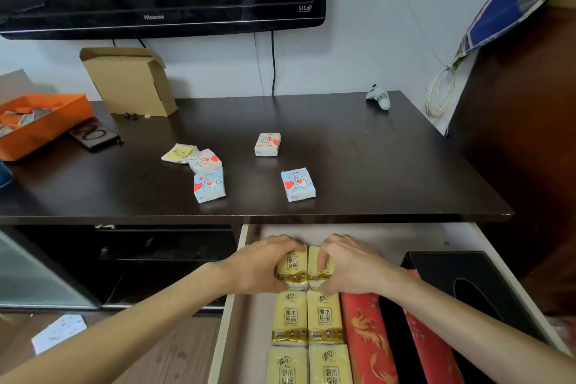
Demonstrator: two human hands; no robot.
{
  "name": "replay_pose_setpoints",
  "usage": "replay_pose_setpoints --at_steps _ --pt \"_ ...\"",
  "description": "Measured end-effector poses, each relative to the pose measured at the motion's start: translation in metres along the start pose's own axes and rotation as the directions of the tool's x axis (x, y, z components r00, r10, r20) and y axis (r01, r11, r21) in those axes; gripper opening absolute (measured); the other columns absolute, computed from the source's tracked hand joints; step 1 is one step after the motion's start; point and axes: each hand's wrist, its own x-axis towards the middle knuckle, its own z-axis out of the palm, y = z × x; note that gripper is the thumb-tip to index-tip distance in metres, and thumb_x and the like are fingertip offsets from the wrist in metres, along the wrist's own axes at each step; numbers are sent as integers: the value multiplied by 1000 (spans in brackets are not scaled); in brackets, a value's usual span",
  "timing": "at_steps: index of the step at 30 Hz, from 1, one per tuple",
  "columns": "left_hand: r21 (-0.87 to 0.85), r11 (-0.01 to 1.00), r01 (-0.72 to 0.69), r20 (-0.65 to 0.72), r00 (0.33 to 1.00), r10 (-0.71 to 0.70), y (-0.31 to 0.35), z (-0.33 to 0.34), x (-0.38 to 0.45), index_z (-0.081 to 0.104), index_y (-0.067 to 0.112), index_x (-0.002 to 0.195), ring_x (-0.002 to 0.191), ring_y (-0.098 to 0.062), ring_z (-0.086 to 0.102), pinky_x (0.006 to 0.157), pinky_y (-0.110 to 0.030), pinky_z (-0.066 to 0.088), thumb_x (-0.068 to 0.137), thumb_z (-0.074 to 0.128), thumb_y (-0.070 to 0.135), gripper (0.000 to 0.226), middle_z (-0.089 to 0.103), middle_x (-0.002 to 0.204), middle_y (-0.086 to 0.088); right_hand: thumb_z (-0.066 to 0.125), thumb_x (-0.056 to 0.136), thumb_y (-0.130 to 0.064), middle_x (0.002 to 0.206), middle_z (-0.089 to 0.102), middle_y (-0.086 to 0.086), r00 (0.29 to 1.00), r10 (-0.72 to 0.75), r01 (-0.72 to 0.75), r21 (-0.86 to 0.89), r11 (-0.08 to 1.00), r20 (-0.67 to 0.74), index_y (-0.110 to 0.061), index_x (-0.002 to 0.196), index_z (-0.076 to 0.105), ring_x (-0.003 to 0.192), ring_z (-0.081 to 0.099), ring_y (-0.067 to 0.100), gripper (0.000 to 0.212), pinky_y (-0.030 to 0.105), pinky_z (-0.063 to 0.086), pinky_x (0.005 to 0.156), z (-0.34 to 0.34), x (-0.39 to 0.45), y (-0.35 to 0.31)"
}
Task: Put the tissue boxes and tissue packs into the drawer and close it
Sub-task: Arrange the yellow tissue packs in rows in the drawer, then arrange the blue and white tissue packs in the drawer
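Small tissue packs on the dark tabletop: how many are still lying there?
5. Three cluster left of centre: a yellow pack, a white pack overlapping it, a blue pack in front. Another white pack and another blue pack lie apart, right. None looks hidden.

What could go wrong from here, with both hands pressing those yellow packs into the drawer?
1. The left hand and right hand squeeze two yellow packs at the back of the drawer; the rows look tight, so a pack may ride up and catch when it closes.
2. Five small packs remain on the tabletop and could be forgotten.
3. The red tissue box and black tissue box leave little room for them.
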Motion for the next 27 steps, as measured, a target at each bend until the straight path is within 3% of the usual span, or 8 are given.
replay_pose_setpoints --at_steps 3,7,11,14,16,19,24,27 --pt "11 1000 -5 -4 1000 5 0 2 -2 44 32 138 128 -8 43 105 -35 44 76 78 43 72 48 139 11 76 76 -54 126 51 -11 1000 -11 11 18 1000 2 -35 106 66 123 45 12 37 38 45 94 -5 -3 -2" --pt "32 999 -2 -61 998 4 7 -3 -7 44 25 146 145 -9 26 117 -24 24 82 73 46 73 38 155 5 67 84 -57 124 55 -15 996 -45 50 58 997 -74 -37 107 67 120 50 11 30 42 45 98 -17 -14 -6" --pt "-99 995 15 -213 976 -36 15 -29 -34 57 31 133 123 2 50 105 -30 43 88 67 45 48 58 133 18 62 80 -54 98 65 -21 971 -87 126 163 979 -224 -37 88 67 99 62 2 19 41 51 89 -38 -26 -11" --pt "-139 990 8 -363 930 -58 11 -58 -56 64 32 125 113 4 58 94 -25 50 90 66 40 37 65 121 22 63 78 -51 94 72 -23 927 -141 242 267 933 -347 -37 89 70 95 66 -3 19 40 56 85 -58 -24 -16" --pt "-124 992 24 -467 881 -80 0 -78 -61 66 28 122 111 0 61 92 -29 52 89 69 31 33 67 119 18 71 85 -38 103 72 -18 893 -193 323 278 905 -408 -34 97 72 99 66 2 13 41 55 87 -70 -11 -17" --pt "2 980 197 -558 814 -163 -26 -105 -57 62 24 131 127 -12 53 103 -42 48 90 69 28 42 60 137 7 72 91 -24 128 63 -8 867 -244 360 207 910 -434 -25 122 66 116 58 15 31 42 49 96 -84 18 -18" --pt "161 873 460 -389 843 -373 -58 -111 -49 41 16 151 146 -21 32 111 -40 36 97 58 38 61 37 160 -2 72 95 -30 162 35 -2 926 -249 279 70 958 -285 -24 157 33 143 37 18 73 43 44 109 -97 58 -18" --pt "131 890 436 -373 854 -363 -60 -101 -49 48 17 147 143 -21 36 110 -41 39 96 59 39 57 41 156 -1 66 97 -27 157 39 0 944 -261 270 19 963 -202 -21 156 37 140 38 22 65 45 42 108 -93 69 -16"
